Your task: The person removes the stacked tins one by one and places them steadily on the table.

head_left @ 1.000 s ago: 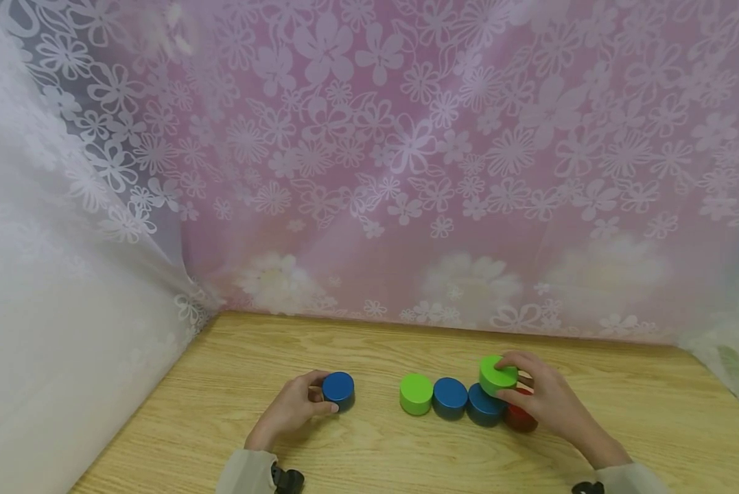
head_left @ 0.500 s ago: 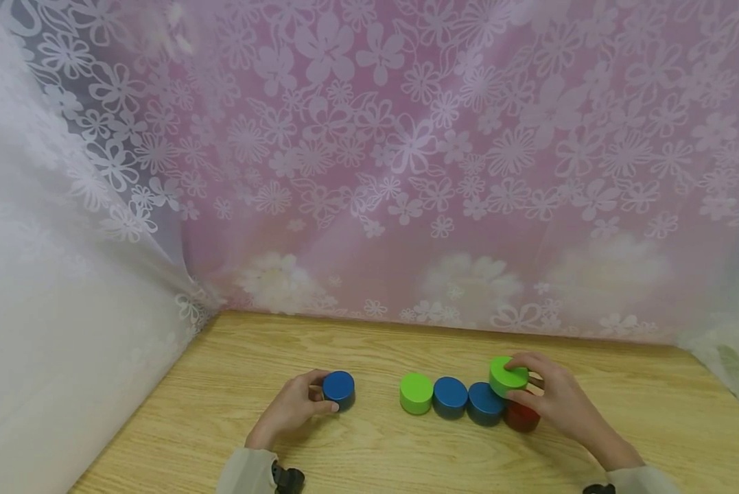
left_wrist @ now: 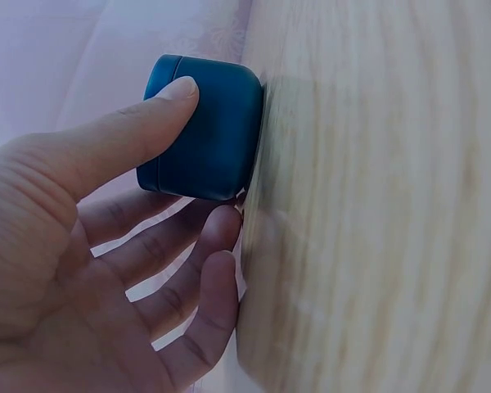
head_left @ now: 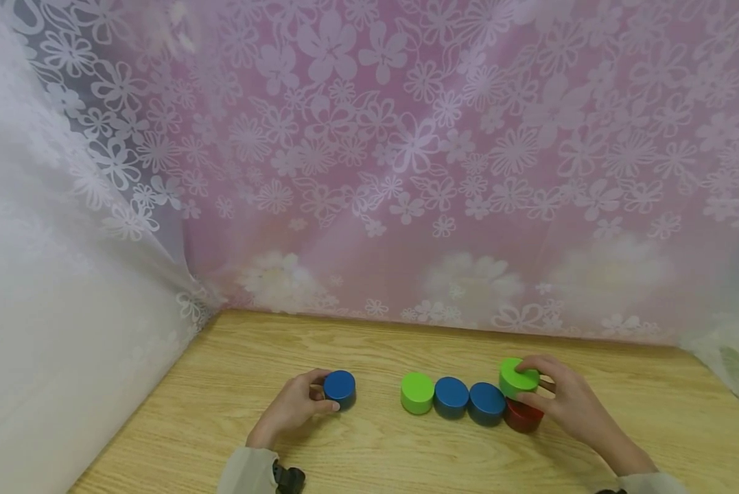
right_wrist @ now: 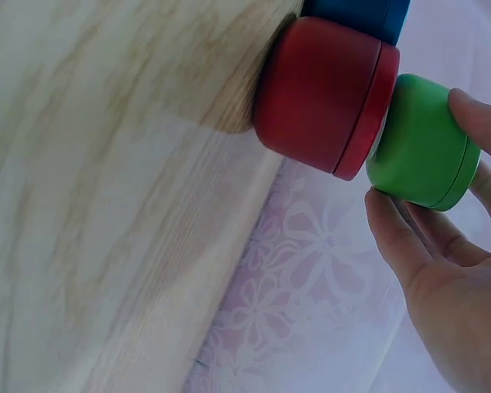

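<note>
My left hand (head_left: 290, 406) grips a small blue round lidded tin (head_left: 339, 390) by its side; in the left wrist view the tin's base (left_wrist: 209, 131) is at the table surface. With thumb and fingers, my right hand (head_left: 571, 401) holds a bright green tin (head_left: 516, 381) over a red tin (head_left: 523, 416). The right wrist view has the green tin (right_wrist: 421, 143) right by the red tin's lid (right_wrist: 368, 110); whether they touch I cannot tell. The red tin ends a row with a green tin (head_left: 417, 393), a blue tin (head_left: 451, 397) and another blue tin (head_left: 486, 403).
The wood-grain table (head_left: 369, 453) runs back to a pink flowered curtain (head_left: 369, 171). A pale sheet (head_left: 85, 288) hangs along its left side. A gap of bare tabletop lies between the left hand's tin and the row.
My right hand has carried the green tin rightward, from above the right-hand blue tin to above the red one. The red tin has shifted slightly right. My left hand stays in place.
</note>
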A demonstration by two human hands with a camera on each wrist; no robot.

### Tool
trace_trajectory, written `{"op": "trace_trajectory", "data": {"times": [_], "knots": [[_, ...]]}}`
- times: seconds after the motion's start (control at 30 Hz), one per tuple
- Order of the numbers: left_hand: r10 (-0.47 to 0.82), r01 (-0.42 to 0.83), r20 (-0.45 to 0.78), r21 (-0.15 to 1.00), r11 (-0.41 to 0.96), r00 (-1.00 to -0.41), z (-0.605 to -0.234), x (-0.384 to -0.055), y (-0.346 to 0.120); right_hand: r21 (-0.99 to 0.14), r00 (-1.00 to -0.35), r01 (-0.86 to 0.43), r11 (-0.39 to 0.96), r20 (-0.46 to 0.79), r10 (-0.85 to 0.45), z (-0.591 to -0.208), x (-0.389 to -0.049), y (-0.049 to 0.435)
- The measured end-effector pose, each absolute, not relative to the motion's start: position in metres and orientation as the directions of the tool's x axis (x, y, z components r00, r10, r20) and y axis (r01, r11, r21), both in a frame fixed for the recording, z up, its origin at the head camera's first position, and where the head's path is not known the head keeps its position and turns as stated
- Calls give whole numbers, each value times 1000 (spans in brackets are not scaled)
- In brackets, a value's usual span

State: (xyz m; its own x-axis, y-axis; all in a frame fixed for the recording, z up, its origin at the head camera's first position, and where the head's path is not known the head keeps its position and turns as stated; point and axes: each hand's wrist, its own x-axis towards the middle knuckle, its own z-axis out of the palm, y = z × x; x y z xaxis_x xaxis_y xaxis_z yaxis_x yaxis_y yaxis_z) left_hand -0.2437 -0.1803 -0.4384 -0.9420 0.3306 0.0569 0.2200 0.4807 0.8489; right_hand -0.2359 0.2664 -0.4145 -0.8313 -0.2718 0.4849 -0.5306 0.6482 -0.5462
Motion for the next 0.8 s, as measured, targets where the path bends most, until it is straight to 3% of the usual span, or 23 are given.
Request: {"op": "trace_trajectory", "data": {"times": [0.33, 0.8], "knots": [[332, 207, 47, 859, 467, -942, -436, -242, -179, -541, -852, -490, 684, 465, -242, -417, -233, 276], [329, 209, 51, 859, 468, -943, -436, -242, -179, -526, -831, -509, 682, 508, -228, -420, -229, 292]]}}
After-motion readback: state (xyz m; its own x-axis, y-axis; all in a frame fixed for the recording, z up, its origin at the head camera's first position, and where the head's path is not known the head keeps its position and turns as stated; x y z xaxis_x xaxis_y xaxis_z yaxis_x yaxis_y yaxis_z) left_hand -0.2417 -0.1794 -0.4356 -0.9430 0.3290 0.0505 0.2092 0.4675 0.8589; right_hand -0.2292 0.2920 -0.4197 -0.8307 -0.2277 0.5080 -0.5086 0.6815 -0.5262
